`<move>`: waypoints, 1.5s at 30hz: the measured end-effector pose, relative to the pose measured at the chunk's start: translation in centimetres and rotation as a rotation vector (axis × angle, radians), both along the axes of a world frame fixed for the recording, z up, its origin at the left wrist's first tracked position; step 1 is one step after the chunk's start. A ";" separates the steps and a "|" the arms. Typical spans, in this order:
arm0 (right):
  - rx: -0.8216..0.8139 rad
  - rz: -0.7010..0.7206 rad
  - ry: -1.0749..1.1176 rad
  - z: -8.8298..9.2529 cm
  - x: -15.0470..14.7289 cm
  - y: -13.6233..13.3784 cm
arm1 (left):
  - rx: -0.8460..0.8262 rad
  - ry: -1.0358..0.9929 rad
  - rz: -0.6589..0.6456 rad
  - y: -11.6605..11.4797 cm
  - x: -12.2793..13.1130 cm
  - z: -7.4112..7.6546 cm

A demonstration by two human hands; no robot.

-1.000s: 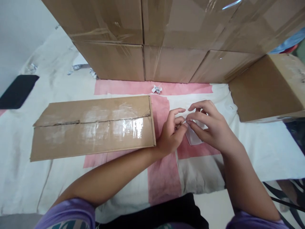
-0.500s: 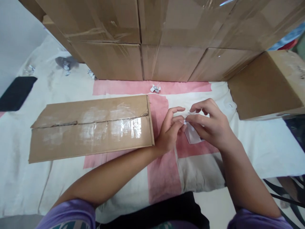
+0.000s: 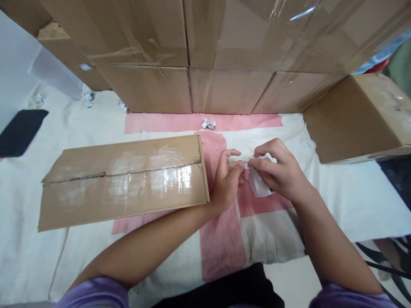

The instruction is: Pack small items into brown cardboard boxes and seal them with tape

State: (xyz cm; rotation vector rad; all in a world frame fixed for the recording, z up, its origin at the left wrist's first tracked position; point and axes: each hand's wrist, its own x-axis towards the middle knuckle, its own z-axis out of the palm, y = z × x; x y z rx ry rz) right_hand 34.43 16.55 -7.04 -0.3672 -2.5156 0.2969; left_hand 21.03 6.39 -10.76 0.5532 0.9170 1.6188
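Observation:
My left hand (image 3: 229,175) and my right hand (image 3: 278,167) meet tip to tip over the cloth. Between their fingertips is a tiny white scrap (image 3: 246,166), mostly covered; its material cannot be made out. Both hands pinch it, with the left index finger curved up and away from the thumb. Under the right hand lies a flat white item (image 3: 259,184), like a small packet or folded paper, partly hidden by the fingers. A long taped cardboard box (image 3: 125,179) lies beside my left wrist.
Stacked cardboard boxes (image 3: 231,90) form a wall at the back. An open carton (image 3: 353,119) stands at the right. A crumpled paper piece (image 3: 208,124) rests on the pink-and-white cloth (image 3: 221,252). A dark flat object (image 3: 22,132) lies far left.
The view has shifted slightly, so most things sit a little lower. Both hands keep their pinch at the same place, with only slight finger movement.

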 end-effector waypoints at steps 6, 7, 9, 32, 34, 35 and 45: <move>0.019 0.020 -0.015 0.1 0.0 0.0 | -0.034 -0.056 0.003 0.3 0.1 0.2; 0.024 0.027 -0.014 0.1 0.0 0.0 | -0.036 -0.062 0.002 0.3 0.1 0.1; 0.024 0.036 -0.005 0.2 -0.1 0.0 | -0.039 -0.068 0.004 0.3 0.1 0.1; -0.237 0.053 0.035 0.9 -0.5 -0.9 | 0.068 0.281 0.002 -0.2 -0.3 -0.2; -0.221 0.062 0.040 0.8 -0.7 -1.0 | 0.057 0.270 0.011 0.0 -0.3 -0.1; -0.212 0.065 0.041 0.7 -0.8 -1.0 | 0.053 0.268 0.014 0.1 -0.3 -0.1; -0.151 0.064 0.045 0.5 -1.1 -1.2 | 0.016 0.294 0.033 0.3 -0.4 -0.1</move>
